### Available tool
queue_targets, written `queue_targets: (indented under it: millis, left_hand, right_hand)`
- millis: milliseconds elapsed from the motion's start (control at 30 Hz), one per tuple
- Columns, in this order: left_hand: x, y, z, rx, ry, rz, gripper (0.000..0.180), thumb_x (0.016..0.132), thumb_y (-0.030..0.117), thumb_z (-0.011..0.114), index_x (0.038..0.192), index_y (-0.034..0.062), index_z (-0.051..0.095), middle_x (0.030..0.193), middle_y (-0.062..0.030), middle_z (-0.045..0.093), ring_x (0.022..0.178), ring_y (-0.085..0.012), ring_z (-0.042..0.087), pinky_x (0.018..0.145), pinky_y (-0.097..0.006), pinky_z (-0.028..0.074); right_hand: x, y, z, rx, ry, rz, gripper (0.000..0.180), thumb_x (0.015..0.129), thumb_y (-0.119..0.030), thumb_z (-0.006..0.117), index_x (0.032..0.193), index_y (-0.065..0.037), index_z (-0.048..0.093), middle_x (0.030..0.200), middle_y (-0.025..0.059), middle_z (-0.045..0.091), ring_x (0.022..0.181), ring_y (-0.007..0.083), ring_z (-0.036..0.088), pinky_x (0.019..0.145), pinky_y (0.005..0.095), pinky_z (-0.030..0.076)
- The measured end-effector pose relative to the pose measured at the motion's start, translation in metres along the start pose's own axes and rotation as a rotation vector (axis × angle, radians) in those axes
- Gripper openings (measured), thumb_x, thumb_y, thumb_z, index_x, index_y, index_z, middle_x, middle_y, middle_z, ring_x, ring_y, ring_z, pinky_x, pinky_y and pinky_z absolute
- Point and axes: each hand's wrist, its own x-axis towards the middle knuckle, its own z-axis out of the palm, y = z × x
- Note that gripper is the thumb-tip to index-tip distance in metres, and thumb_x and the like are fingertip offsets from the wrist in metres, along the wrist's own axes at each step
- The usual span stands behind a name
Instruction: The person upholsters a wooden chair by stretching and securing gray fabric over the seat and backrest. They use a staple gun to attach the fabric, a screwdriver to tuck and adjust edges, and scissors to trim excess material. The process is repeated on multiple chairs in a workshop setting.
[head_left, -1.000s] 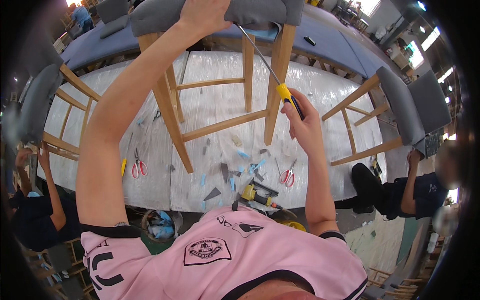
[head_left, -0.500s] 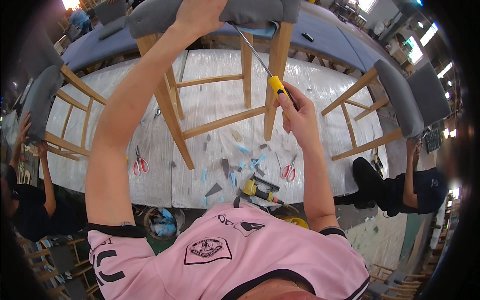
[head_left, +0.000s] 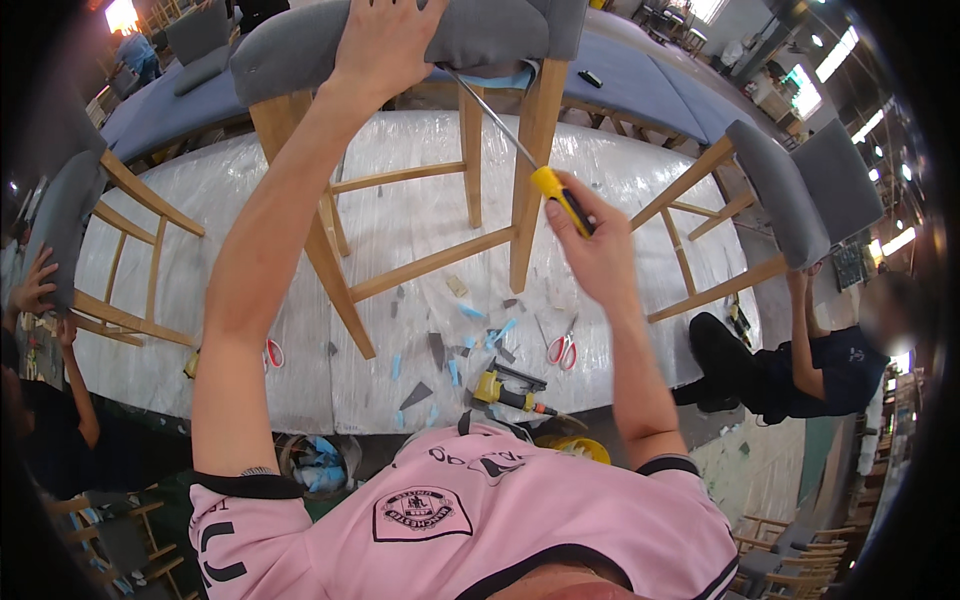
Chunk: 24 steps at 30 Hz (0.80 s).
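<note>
A wooden chair with a grey padded seat stands upright in front of me. My left hand lies on the seat's padding, fingers stretched and somewhat spread. My right hand is closed around the yellow and black handle of a screwdriver. The long metal shaft slants up and left to the seat's lower edge, near my left wrist; its tip is hidden there. Light blue lining shows under the seat beside the front leg.
Scissors, a yellow-black staple gun and scraps lie on the film-covered table. My left forearm partly hides other scissors. People hold chairs at both sides. A scrap bucket stands below.
The view has shifted, so the chair sits slightly farther left and lower. More of my left hand shows on the seat. The screwdriver stays in my right hand, its handle turned slightly.
</note>
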Motion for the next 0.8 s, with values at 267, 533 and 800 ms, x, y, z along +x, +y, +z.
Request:
queue_targets:
  millis: [267,533,800]
  left_hand:
    - [0.002,-0.003,0.006,0.039,-0.021,-0.004,0.081,0.072,0.038,0.087,0.140,0.0110,0.054,0.126,-0.0193,0.061,0.121,-0.0365,0.057,0.103,-0.050,0.044]
    - [-0.006,-0.013,0.033,0.127,0.101,0.027,0.093,0.073,0.039,0.090,0.153,0.0201,0.046,0.138,-0.0172,0.058,0.127,-0.0340,0.056,0.109,-0.049,0.041]
    - [-0.006,-0.004,0.003,-0.032,0.068,0.031,0.066,0.090,0.047,0.068,0.137,0.0031,0.056,0.127,-0.0259,0.059,0.120,-0.0417,0.054,0.104,-0.053,0.041]
  right_hand:
    - [0.063,-0.018,-0.069,-0.721,-0.086,-0.515,0.043,0.095,-0.019,0.070,0.136,-0.011,0.064,0.091,0.0135,0.070,0.074,0.0306,0.068,0.068,0.0419,0.054]
    - [0.113,-0.034,-0.103,-1.269,-0.110,-0.801,0.049,0.101,-0.019,0.063,0.149,-0.026,0.053,0.098,0.0057,0.068,0.067,0.0172,0.068,0.053,0.0315,0.054]
    - [0.177,-0.041,-0.122,-1.315,0.165,-1.122,0.020,0.088,-0.008,0.067,0.104,-0.019,0.073,0.103,0.0034,0.066,0.090,0.0233,0.064,0.079,0.0415,0.048]
